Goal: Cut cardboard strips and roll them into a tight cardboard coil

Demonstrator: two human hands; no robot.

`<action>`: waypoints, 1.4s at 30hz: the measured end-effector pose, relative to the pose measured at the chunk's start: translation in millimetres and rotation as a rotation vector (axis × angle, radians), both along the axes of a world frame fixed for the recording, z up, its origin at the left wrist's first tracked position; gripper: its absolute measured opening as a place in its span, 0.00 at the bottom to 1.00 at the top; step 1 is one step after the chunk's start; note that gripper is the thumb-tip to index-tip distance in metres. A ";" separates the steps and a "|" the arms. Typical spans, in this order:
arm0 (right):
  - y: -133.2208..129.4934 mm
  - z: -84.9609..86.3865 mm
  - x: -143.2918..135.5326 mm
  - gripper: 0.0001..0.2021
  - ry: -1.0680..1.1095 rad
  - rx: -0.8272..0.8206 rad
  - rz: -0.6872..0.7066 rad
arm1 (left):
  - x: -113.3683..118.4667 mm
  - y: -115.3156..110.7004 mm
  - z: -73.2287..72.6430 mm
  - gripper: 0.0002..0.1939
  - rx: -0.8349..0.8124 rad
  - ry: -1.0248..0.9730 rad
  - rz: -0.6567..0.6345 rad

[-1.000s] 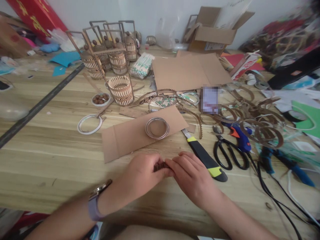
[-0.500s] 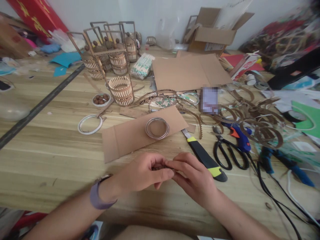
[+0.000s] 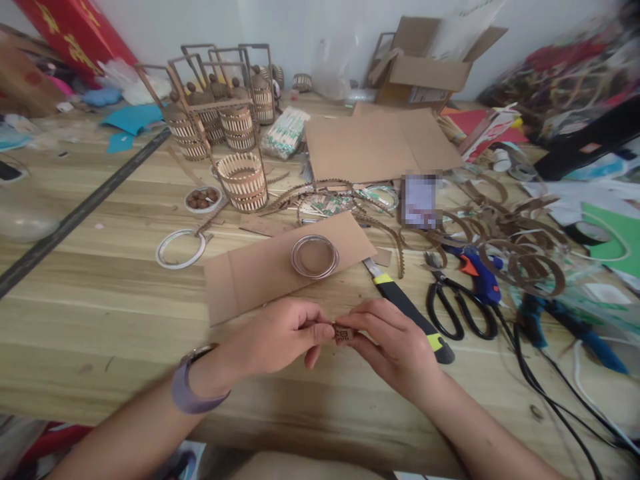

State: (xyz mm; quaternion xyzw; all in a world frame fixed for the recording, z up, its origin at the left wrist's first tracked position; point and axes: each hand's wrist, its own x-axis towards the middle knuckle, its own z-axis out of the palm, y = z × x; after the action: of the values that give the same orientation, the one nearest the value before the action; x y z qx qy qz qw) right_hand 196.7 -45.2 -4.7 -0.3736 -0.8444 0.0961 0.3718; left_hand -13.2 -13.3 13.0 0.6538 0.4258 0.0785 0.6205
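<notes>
Small printed cardboard piece (image 3: 343,333) held above the bench (image 3: 115,327), near centre; fingers of left hand (image 3: 287,337) and right hand (image 3: 390,340) pinch opposite ends. Probably light, stiff, creasable; best gripped by edges. Left: white-rimmed dish (image 3: 200,211) contains brown balls (image 3: 203,198). Far right: open cardboard box (image 3: 425,71) contains plastic bag (image 3: 461,32).

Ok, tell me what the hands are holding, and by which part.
The left hand and right hand pinch a small brown dark-marked piece, apparently cardboard, by its opposite ends.
</notes>
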 end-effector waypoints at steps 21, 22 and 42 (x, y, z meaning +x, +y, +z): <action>-5.9 -2.2 -7.8 0.08 -0.097 0.129 -0.071 | 9.8 -15.6 2.2 0.16 0.332 0.038 0.141; -5.6 -1.5 -6.2 0.07 -0.061 0.095 -0.079 | 8.5 -13.8 3.2 0.15 0.302 0.013 0.121; 1.7 5.8 5.4 0.04 0.031 -0.108 -0.034 | 1.2 -5.7 9.5 0.17 0.133 0.007 0.019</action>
State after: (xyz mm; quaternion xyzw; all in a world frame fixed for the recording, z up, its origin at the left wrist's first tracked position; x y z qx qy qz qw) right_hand 202.1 -43.6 1.1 -0.4059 -0.8256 0.1408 0.3658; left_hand -12.0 -19.0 22.6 0.6899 0.4279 0.1102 0.5734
